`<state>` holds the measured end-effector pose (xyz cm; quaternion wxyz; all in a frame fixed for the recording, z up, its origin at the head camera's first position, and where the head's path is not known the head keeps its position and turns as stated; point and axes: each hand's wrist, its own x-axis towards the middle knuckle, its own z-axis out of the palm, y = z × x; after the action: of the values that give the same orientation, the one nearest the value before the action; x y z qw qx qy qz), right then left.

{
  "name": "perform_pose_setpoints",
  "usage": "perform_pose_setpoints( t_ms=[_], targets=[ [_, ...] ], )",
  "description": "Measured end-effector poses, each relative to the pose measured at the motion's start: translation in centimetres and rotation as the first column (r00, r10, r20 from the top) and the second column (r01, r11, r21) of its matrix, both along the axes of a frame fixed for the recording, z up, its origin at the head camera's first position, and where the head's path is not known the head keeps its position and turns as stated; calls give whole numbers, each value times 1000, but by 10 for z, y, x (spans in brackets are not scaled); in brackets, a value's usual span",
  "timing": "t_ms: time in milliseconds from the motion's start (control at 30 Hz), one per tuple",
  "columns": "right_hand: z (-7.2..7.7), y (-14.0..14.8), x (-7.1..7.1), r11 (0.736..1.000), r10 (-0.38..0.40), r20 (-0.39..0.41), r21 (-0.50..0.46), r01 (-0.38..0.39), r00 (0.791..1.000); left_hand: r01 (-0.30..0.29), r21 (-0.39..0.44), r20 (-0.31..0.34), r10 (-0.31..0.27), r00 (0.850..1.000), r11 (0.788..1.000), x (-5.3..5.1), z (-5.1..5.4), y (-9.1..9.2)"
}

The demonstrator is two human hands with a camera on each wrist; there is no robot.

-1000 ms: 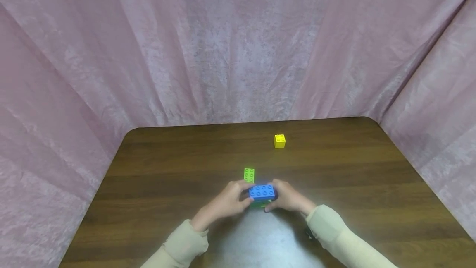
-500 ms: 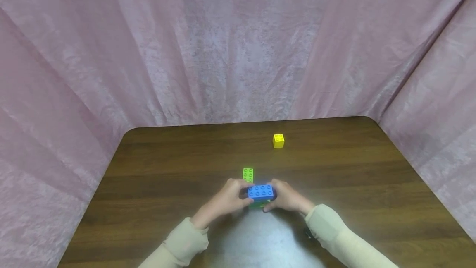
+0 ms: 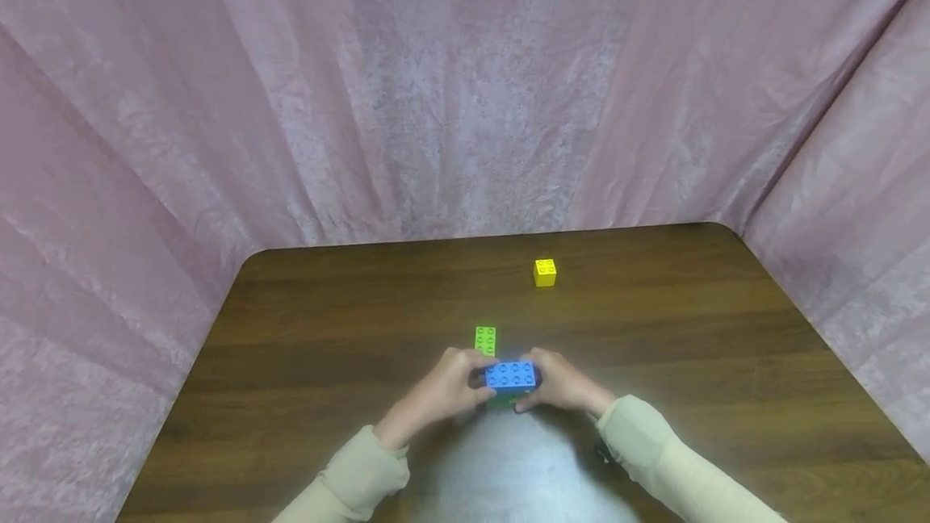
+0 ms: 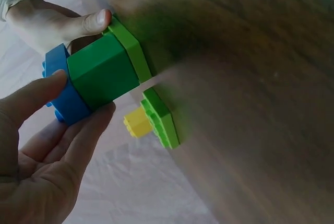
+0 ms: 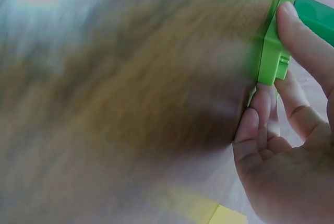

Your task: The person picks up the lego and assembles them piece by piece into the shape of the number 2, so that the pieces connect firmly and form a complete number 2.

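The left hand (image 3: 459,384) has its fingers clamped on a studded blue plastic brick (image 3: 510,375), the right hand (image 3: 561,382) on a light-green plastic base (image 4: 131,49), a dark-green plastic block (image 4: 104,70) stacked between. The stack stands on the wood-grain counter (image 3: 349,329), just nearer than an oblong lime plastic brick (image 3: 485,339); a cubic yellow plastic brick (image 3: 544,273) sits near the far edge.

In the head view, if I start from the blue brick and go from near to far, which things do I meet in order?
blue brick → loose light green brick → yellow brick → pink curtain
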<state>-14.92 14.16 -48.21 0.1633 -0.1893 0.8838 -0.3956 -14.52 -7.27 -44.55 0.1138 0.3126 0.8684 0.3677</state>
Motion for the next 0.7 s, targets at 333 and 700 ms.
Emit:
perform_pose_setpoints(
  t_ms=[333,700],
  targets=[
    [-1,2,0,1000,-1,-2,6,1,1000,-2,-35,-2,2,1000,999,-1,-2,1],
    [1,-2,-1,1000,-7,-23,15,7,1000,8,-70,53,-4,999,998,-4,7,0]
  ],
)
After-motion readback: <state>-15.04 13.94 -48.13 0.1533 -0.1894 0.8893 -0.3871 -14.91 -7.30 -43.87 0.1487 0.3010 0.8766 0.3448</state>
